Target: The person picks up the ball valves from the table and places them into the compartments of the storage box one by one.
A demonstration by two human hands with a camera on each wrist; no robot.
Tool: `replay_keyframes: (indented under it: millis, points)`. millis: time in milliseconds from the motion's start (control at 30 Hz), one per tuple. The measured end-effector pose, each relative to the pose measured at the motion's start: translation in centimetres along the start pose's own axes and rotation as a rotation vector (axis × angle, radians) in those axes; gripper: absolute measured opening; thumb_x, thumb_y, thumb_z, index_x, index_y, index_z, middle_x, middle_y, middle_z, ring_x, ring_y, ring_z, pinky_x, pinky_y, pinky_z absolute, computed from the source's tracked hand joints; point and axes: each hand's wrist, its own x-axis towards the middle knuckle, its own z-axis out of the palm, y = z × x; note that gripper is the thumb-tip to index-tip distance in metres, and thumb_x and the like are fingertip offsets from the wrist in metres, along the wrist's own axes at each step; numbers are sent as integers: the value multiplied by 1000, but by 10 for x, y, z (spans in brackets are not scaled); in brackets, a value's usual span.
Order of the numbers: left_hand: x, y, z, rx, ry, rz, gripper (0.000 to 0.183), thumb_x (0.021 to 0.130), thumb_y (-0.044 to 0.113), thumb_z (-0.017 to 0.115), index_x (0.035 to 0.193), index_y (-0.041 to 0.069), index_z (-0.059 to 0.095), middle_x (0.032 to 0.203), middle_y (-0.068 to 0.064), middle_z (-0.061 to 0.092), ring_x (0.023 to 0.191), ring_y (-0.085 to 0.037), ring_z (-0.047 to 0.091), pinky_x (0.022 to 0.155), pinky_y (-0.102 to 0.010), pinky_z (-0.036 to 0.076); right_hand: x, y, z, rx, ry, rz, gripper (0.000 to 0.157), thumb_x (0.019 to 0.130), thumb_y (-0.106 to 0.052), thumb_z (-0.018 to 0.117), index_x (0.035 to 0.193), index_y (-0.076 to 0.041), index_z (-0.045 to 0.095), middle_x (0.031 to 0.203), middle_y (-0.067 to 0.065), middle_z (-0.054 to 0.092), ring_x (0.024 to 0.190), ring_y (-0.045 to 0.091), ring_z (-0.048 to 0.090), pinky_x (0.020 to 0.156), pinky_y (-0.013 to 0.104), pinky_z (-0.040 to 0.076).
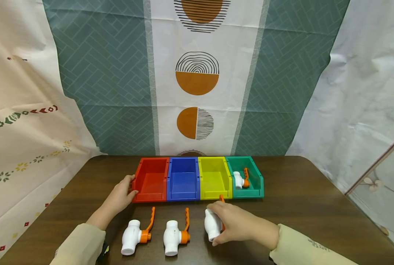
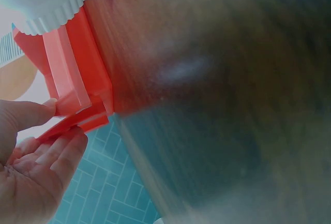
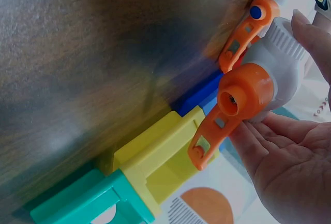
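Observation:
My right hand (image 1: 234, 222) holds a white ball valve (image 3: 276, 69) with an orange lever handle, thumb on one side and fingers on the other, in front of the yellow bin (image 1: 215, 195). At the left end of the bin row, my left hand (image 1: 119, 195) pinches the side wall of the red bin (image 2: 70, 69) between thumb and fingers. Two more such valves stand between the hands: a left valve (image 1: 130, 237) and a middle valve (image 1: 171, 237), levers toward the bins. Another valve (image 1: 238, 180) lies inside the green bin (image 1: 258, 193).
The blue bin (image 1: 183, 195) sits between the red and yellow ones, all joined in one row on the dark wooden table (image 1: 302, 206). Patterned cloth (image 1: 117, 73) hangs behind the table's far edge. A small dark object (image 1: 105, 250) lies near my left sleeve.

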Motion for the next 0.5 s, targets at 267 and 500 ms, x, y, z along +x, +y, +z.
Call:
replay_keyframes:
  millis: [267, 500]
  points:
    - [-1, -1, 0, 3, -6, -4, 50, 84, -9, 61, 126, -19, 36, 122, -39, 50, 105, -49, 57, 85, -53, 51, 1, 1, -3, 11, -3, 30, 78, 70, -35, 83, 131, 1, 49, 123, 9, 57, 100, 17, 54, 89, 32, 52]
    - [-1, -1, 1, -1, 0, 1, 50, 84, -10, 61, 126, -19, 36, 122, -40, 50, 105, -49, 57, 85, -53, 51, 1, 4, -4, -2, 13, 18, 81, 70, -34, 83, 131, 4, 48, 125, 12, 57, 104, 21, 55, 92, 37, 51]
